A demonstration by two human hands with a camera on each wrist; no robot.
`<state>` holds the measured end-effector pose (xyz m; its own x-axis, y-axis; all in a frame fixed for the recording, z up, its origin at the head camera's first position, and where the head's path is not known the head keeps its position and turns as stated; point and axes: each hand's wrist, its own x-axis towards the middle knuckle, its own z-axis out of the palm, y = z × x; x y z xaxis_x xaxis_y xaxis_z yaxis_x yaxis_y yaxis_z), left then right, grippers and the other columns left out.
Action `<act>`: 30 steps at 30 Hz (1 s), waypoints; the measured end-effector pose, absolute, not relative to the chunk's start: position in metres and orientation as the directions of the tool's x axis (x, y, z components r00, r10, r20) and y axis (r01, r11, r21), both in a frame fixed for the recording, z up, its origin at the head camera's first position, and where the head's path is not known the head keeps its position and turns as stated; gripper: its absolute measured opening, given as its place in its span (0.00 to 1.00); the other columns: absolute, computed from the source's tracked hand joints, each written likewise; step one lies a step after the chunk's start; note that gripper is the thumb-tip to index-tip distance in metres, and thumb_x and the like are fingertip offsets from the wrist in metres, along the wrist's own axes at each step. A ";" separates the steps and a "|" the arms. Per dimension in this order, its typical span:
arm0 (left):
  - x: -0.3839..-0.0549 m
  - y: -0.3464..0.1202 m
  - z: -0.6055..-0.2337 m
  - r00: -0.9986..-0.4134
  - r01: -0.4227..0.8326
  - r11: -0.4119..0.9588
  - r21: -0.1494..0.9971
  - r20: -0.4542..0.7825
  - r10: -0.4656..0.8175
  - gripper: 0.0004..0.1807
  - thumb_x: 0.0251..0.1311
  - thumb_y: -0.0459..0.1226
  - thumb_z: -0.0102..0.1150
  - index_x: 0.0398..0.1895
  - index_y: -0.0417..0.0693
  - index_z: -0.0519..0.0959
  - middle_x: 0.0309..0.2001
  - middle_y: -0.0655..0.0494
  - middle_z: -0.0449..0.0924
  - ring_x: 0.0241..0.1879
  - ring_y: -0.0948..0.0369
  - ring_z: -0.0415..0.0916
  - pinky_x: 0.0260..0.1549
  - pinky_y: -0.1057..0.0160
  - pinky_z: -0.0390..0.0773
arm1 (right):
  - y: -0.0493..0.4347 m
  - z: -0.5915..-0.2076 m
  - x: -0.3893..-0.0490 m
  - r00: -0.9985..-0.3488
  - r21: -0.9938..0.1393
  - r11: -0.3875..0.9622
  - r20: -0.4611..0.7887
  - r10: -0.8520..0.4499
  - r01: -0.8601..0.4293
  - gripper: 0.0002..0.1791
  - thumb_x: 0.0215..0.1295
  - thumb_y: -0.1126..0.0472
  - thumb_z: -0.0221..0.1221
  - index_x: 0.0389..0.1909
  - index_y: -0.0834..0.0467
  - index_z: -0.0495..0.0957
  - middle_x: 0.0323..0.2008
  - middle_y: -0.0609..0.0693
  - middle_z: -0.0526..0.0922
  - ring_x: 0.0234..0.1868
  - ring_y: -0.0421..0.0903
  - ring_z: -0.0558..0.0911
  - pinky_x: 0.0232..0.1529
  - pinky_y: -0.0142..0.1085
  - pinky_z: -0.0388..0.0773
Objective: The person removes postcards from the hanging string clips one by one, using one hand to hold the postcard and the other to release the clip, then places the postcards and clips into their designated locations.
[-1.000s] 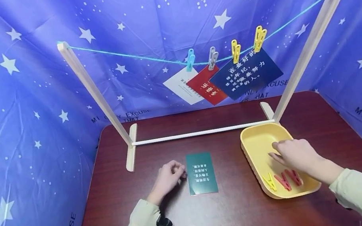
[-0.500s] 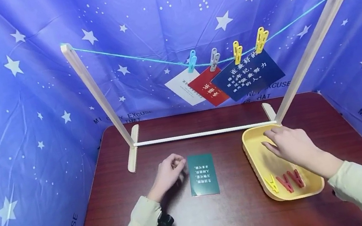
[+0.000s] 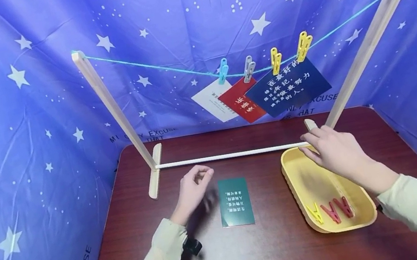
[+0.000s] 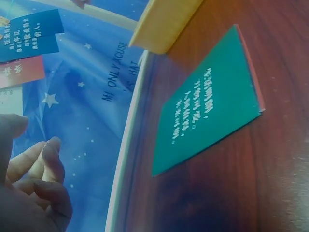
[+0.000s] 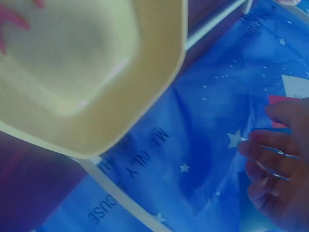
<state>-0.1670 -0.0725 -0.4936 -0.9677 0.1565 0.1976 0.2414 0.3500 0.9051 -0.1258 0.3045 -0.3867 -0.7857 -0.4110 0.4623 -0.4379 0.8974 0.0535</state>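
Observation:
My left hand (image 3: 192,191) hovers left of a green card (image 3: 235,202) printed with white characters, which lies on the table. Its fingers hang loosely bent, and the left wrist view shows thumb and fingertips apart with nothing between them. Over the far end of a yellow basket (image 3: 290,180) is my right hand (image 3: 340,154), fingers relaxed and holding nothing. A yellow clothespin (image 3: 315,213) and two red clothespins (image 3: 331,213) lie in the basket's near end. From a teal string hang a white card (image 3: 212,102), a red card (image 3: 239,107) and a navy card (image 3: 300,94).
Blue (image 3: 223,71), grey (image 3: 249,69) and yellow clothespins (image 3: 275,61) grip the cards on the string. The string spans two wooden posts (image 3: 112,107) joined by a low white rod (image 3: 230,155). A starry blue cloth (image 3: 153,9) surrounds the table.
Both hands have moved forward, away from the near table edge. The right hand has passed from the basket's middle to its far end. The cards and clothespins keep their places.

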 end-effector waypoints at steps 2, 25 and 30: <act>-0.169 -0.071 -0.490 -0.967 0.246 0.330 0.911 0.209 0.145 0.10 0.73 0.43 0.63 0.44 0.46 0.86 0.36 0.51 0.89 0.30 0.60 0.78 0.32 0.67 0.75 | 0.303 -0.382 -0.130 -0.764 0.070 0.888 0.483 -0.428 -0.454 0.17 0.57 0.58 0.71 0.44 0.63 0.84 0.40 0.60 0.84 0.35 0.58 0.80 0.13 0.49 0.74; -0.203 -0.062 -0.454 -0.966 0.260 0.095 0.961 0.259 0.029 0.11 0.68 0.38 0.69 0.47 0.39 0.86 0.39 0.39 0.88 0.16 0.63 0.72 0.23 0.70 0.74 | 0.247 -0.325 -0.175 -0.542 0.207 0.727 0.543 -0.641 -0.654 0.17 0.59 0.60 0.73 0.47 0.62 0.86 0.40 0.58 0.86 0.35 0.56 0.77 0.21 0.47 0.78; -0.213 -0.060 -0.440 -0.955 0.297 0.050 0.953 0.296 0.026 0.12 0.67 0.35 0.70 0.48 0.37 0.86 0.38 0.37 0.87 0.17 0.61 0.74 0.21 0.69 0.74 | 0.236 -0.308 -0.179 -0.539 0.214 0.722 0.535 -0.650 -0.658 0.19 0.56 0.63 0.75 0.49 0.62 0.85 0.41 0.58 0.87 0.36 0.57 0.78 0.23 0.48 0.81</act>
